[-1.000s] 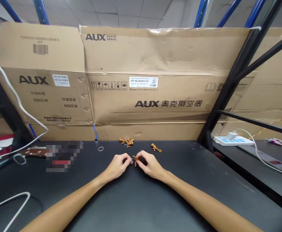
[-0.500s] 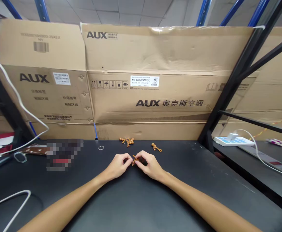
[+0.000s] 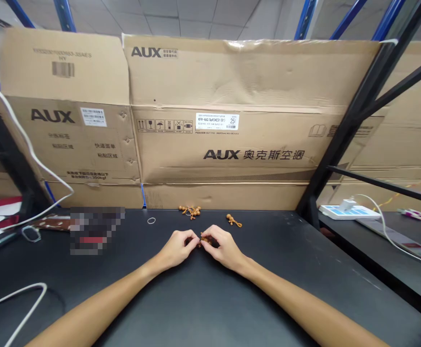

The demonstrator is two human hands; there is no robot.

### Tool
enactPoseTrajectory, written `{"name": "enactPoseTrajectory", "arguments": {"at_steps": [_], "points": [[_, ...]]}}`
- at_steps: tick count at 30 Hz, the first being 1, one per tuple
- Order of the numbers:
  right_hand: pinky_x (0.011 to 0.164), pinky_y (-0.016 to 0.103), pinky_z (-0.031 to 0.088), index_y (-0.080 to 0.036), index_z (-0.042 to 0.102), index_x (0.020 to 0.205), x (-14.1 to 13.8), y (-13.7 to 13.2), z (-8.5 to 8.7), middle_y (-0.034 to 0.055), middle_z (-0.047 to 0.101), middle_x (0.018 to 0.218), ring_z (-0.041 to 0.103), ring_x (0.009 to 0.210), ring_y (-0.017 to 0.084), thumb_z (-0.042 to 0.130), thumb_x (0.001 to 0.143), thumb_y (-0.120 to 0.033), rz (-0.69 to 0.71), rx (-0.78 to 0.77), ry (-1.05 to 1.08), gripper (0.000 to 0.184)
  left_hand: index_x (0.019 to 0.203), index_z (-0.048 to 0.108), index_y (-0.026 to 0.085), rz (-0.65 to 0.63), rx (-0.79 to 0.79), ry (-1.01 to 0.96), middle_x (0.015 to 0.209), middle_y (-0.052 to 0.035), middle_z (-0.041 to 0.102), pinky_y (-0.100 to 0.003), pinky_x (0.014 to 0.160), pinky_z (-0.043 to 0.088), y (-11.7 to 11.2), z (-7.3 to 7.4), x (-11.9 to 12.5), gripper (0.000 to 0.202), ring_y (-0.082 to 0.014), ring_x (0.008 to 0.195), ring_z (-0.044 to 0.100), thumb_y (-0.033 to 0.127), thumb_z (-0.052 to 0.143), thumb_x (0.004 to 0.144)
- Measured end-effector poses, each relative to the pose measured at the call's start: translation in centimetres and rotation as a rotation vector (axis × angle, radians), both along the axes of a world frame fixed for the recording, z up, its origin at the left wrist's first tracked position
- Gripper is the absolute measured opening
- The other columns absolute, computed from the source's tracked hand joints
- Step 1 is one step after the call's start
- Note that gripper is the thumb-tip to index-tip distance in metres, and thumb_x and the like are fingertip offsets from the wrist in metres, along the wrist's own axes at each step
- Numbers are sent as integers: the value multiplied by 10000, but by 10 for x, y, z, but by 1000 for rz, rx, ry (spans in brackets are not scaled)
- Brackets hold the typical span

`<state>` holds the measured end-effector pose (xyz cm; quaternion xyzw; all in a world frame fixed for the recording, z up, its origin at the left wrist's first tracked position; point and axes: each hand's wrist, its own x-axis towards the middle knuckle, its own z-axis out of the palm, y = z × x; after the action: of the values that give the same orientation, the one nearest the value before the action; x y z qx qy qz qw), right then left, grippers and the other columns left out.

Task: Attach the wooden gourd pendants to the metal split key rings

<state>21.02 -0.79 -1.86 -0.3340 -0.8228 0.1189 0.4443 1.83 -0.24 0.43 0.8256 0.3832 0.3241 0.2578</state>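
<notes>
Two hands [image 3: 176, 249] pinch brown beads [image 3: 205, 239] before AUX cartons [image 3: 217, 144].

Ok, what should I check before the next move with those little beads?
Left hand pinching the beaded cord: ok.
Right hand pinching it too: ok.
Beads inside the pinch lined up: cannot tell, they are hidden.
Beaded bunch on the black table, away from the hands: ok.
Short beaded strand lying apart from the bunch: ok.
Small ring lying by itself: ok.
</notes>
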Motion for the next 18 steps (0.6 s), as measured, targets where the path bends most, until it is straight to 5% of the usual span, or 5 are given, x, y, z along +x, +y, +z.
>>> {"name": "enactPoseTrajectory", "arguments": {"at_steps": [13,18], "points": [[597,240,453,-196,563,822,1,7,-5,2,564,761,534,621,118,551,818,-156,-46,-106,-40,42,800,643,154,-86,-143,-134,847,-43,676,-256,737,451,13,-5,-5,295,-166,793,608,372,469,894],[640,251,450,-196,564,817,0,5,-2,10,568,771,537,691,140,555,797,-127,-43,-51,-99,72,672,631,154,-88,-106,-71,882,-43,656,-240,667,430,15,-5,-6,365,-144,749,574,415,487,882]]}}
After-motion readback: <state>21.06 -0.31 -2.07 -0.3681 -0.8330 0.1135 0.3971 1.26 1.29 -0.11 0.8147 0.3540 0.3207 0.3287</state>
